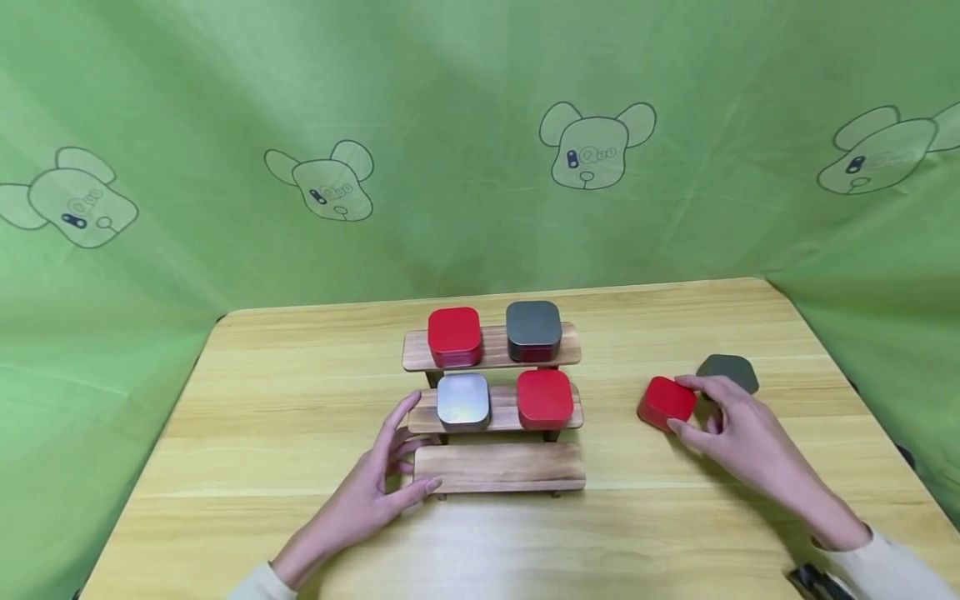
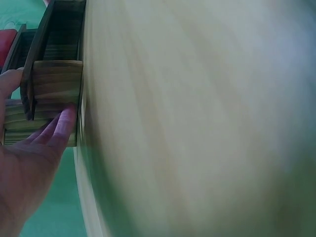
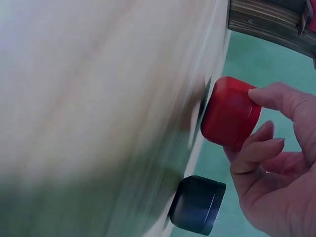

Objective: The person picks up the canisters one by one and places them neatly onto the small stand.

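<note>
A three-tier wooden stand [image 1: 498,468] stands mid-table. My left hand [image 1: 360,492] grips its left end, thumb by the lowest tier and the other fingers behind; in the left wrist view the fingers [image 2: 64,126] touch the wood. My right hand [image 1: 738,433] pinches a red square tin [image 1: 663,403] between thumb and fingers, right of the stand. In the right wrist view this red tin [image 3: 229,113] looks tilted; a narrow gap shows between it and the tabletop. Behind the right hand, partly hidden, lies a dark grey tin [image 1: 731,371].
The top tier bears a red tin [image 1: 454,333] and a dark grey tin [image 1: 534,325]. On the middle tier stand a silver tin [image 1: 463,402] and another red tin [image 1: 545,398]. A green curtain [image 1: 465,208] hangs behind the wooden table [image 1: 285,367]. A black object [image 1: 817,581] lies by the right sleeve.
</note>
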A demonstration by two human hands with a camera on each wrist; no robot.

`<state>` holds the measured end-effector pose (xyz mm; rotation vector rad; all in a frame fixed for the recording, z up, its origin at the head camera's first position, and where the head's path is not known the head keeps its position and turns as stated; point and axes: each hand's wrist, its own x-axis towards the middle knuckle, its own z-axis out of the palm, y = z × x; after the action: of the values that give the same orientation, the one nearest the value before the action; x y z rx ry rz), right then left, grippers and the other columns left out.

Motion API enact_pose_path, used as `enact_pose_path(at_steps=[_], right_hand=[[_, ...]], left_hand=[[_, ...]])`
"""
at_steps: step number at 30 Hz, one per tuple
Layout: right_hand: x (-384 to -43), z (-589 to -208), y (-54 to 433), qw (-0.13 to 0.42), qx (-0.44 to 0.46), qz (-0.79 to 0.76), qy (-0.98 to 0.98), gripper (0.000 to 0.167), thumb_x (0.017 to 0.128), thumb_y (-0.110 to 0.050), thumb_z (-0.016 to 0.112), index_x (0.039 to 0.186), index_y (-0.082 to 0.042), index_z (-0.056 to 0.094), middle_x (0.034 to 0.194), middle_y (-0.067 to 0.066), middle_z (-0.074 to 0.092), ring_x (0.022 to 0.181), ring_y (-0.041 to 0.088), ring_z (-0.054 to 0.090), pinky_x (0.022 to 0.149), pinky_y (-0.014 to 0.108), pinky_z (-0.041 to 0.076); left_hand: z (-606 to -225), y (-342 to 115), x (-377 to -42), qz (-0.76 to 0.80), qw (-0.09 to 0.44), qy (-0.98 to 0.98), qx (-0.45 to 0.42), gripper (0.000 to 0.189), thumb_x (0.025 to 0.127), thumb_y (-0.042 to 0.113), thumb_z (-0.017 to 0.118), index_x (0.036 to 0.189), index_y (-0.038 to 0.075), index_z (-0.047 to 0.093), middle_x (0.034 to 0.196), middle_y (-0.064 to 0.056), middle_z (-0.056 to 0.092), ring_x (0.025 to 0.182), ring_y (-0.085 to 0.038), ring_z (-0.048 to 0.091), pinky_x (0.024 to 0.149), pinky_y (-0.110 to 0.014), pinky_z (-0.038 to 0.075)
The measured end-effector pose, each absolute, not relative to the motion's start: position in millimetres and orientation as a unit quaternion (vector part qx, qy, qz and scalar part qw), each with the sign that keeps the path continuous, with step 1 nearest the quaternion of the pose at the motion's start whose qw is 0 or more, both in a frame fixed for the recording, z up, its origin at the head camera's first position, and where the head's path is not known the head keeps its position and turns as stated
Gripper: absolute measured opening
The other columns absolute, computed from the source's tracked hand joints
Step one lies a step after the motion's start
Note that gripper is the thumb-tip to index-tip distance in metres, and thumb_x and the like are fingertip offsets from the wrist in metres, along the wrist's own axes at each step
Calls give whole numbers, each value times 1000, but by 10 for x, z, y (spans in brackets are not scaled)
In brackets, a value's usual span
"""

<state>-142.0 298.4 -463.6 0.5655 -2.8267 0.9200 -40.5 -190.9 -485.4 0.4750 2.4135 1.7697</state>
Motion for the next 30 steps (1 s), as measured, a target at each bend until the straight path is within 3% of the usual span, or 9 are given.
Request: enact_pose_path(at_steps=[4,12,18,30], right_hand=[[-1353,-4616,2968,51,192,324,-925,63,83,-3,92,140,2,65,103,8,60,67,10,50,53,23,40],[-1248,-4564,2936,8,193,369,-909,64,82,-4,93,141,-9,68,79,2,56,66,12,52,53,24,42],[-1160,-4538,2890,3,210,391,-896,65,82,-6,95,141,-19,69,77,-1,58,65,13,53,51,25,44],[-985,-4444,2746,-17,245,441,-863,66,83,-4,95,141,-22,69,77,-6,56,62,13,52,49,28,43]], left_hand=[[-4839,-1901,-411,583,59,796,152,112,97,17,86,176,40,10,175,-17,29,144,-34,56,105,-38,59],[-4827,-1898,-404,586,60,795,146,112,96,17,86,176,40,11,178,-16,22,144,-35,55,107,-38,58],[-4837,-1902,-401,583,57,797,148,112,96,18,87,176,40,11,178,-15,21,144,-36,56,107,-38,58],[-4844,-1902,-400,577,57,800,154,112,97,18,86,176,38,10,176,-19,25,143,-37,57,105,-39,59]])
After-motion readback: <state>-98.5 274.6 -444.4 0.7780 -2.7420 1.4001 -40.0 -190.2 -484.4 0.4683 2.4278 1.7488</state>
